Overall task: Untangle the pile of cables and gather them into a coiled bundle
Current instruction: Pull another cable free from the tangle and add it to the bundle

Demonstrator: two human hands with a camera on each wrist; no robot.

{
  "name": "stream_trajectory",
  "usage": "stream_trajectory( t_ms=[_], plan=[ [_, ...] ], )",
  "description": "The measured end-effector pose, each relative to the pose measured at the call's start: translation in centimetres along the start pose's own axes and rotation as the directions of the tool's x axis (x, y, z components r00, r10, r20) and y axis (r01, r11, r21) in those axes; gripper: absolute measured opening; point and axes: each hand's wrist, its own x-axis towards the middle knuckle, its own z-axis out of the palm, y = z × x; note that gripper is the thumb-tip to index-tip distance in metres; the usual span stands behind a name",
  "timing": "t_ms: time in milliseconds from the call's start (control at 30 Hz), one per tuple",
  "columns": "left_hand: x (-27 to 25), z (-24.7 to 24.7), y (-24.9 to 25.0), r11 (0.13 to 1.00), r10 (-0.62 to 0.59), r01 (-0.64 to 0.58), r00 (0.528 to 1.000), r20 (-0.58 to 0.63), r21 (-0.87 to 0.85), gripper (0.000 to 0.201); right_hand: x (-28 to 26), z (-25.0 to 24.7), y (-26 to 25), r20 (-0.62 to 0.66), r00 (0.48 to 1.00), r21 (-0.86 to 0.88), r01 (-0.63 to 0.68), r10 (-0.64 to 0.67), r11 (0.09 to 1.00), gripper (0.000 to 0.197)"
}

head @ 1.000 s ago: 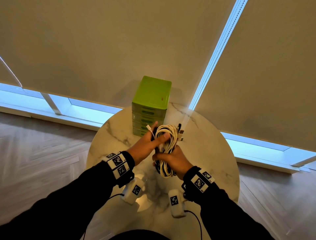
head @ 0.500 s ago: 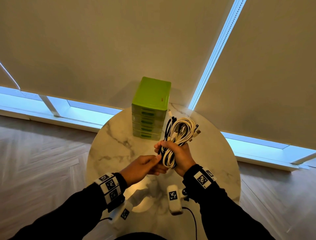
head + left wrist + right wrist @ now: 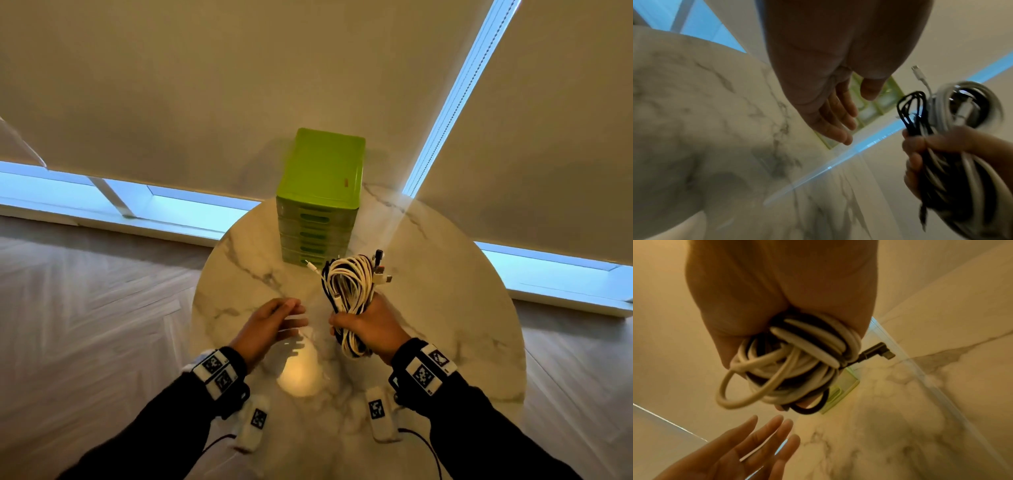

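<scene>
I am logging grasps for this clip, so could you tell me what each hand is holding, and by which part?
The right hand grips the cable bundle around its lower middle, loops sticking out above and below. The left hand is open and holds nothing.

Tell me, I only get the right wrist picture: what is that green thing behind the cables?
Observer: A green drawer unit, standing at the far edge of a round marble table.
Operator: Do the fingers really close round the cables?
Observer: Yes. The left wrist view shows the right hand's fingers curled round the middle of the cable bundle.
Operator: Any loose end besides the black plug?
Observer: A white plug sticks out of the bundle's upper end.
</scene>
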Motion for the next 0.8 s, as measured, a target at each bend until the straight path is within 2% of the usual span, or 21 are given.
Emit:
stream_trajectory(
  t_ms=[167, 367, 467, 633, 700, 800],
  plan=[
    [5.8, 1.0, 0.9, 0.99, -0.06, 0.047, 0.994, -0.096, -0.135, 0.022, 3.4, 0.2, 2.2, -0.014, 0.997, 0.011, -0.077, 0.077, 0.997, 0.02],
    [13.7, 2.8, -0.7, 0.971, -0.132, 0.101, 0.982, -0.136, -0.217, 0.034, 6.4, -1.0, 4.4, -0.043, 0.99, 0.048, -0.136, 0.138, 0.99, 0.022],
    [16.1, 3.5, -1.5, 0.962, -0.13, 0.089, 0.981, -0.144, -0.259, 0.03, 7.2, -1.7, 5.4, -0.036, 0.988, 0.027, -0.151, 0.152, 0.988, 0.025],
    [16.9, 4.4, -0.8, 0.881, -0.164, 0.079, 0.976, -0.144, -0.466, 0.017, 7.2, -2.3, 5.9, -0.047, 0.985, 0.073, -0.164, 0.168, 0.984, 0.033],
    [16.4, 4.6, -0.9, 0.879, -0.163, 0.077, 0.976, -0.145, -0.471, 0.019, 7.0, -2.4, 5.9, -0.05, 0.984, 0.077, -0.168, 0.172, 0.983, 0.033],
    [14.8, 4.5, -1.9, 0.876, -0.177, 0.092, 0.975, -0.137, -0.474, 0.02, 6.3, -2.6, 5.4, -0.027, 0.986, 0.064, -0.163, 0.165, 0.985, 0.022]
  ],
)
